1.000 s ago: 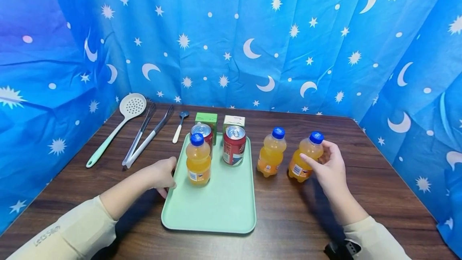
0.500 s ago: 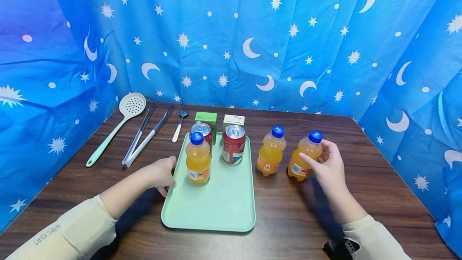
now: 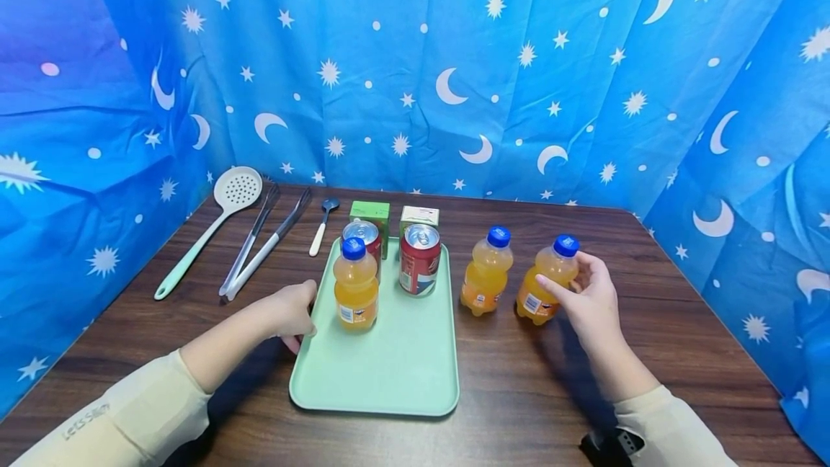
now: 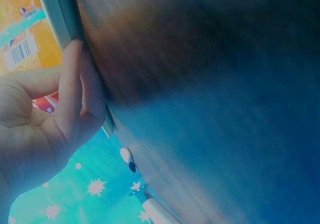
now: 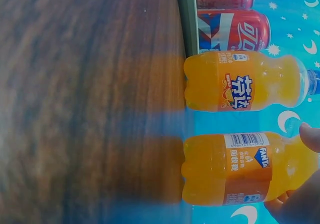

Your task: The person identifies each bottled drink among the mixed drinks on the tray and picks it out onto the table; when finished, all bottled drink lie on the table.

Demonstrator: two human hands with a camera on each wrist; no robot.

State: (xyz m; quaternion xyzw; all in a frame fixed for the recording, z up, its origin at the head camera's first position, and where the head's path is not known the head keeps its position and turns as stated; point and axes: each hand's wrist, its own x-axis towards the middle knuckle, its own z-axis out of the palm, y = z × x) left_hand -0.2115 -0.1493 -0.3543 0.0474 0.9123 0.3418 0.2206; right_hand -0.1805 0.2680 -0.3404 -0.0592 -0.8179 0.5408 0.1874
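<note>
My left hand (image 3: 294,313) grips a pale-green tray (image 3: 385,373) by its left edge; my right hand (image 3: 588,299) curls round a blue-capped orange bottle (image 3: 535,300); starry blue cloth (image 3: 389,49) backs the wood-grain desk (image 3: 512,380).

forward-down head view, close wrist views, tray (image 3: 382,384) in all

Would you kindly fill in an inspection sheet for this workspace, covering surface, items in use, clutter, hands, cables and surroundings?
Surface: dark wood-grain table.
Items in use: green tray bearing a front bottle and two red cans; middle bottle and rightmost bottle right of the tray; two cartons behind the cans.
Clutter: skimmer, tongs and spoon, left of the cartons.
Hands: left hand grips the tray's left edge; right hand holds the rightmost bottle.
Cables: nothing seen.
Surroundings: blue cloth with moons and stars.
</note>
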